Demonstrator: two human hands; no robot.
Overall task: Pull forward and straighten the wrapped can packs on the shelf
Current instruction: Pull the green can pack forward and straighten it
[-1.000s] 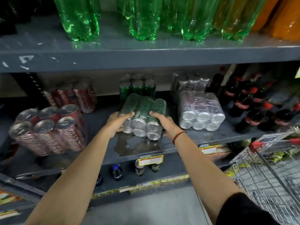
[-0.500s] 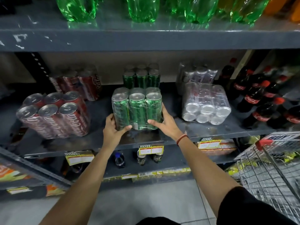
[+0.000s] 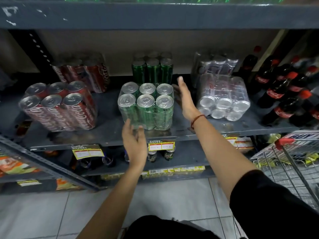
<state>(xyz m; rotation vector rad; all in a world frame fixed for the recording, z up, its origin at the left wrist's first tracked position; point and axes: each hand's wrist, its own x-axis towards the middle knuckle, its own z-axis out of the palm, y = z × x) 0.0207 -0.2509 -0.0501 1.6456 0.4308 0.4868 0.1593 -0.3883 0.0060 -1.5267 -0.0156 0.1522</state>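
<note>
A wrapped pack of green cans (image 3: 146, 107) stands upright near the front of the grey shelf (image 3: 215, 130). My left hand (image 3: 134, 144) is open just in front of its lower left corner, fingertips at the wrap. My right hand (image 3: 184, 100) is open along the pack's right side, fingers stretched toward the back. A second green pack (image 3: 152, 69) stands behind it. To the left, a red can pack (image 3: 58, 107) leans tilted. A silver can pack (image 3: 224, 99) lies on its side at the right.
Another red pack (image 3: 82, 73) and another silver pack (image 3: 214, 64) stand at the back. Dark cola bottles (image 3: 279, 94) crowd the right end. A wire shopping cart (image 3: 293, 161) stands at the lower right. Price tags (image 3: 161, 145) hang on the shelf edge.
The green pack went from lying on its side to standing upright at the shelf front. Both hands have let go of it and opened, the right one reaching farther back.
</note>
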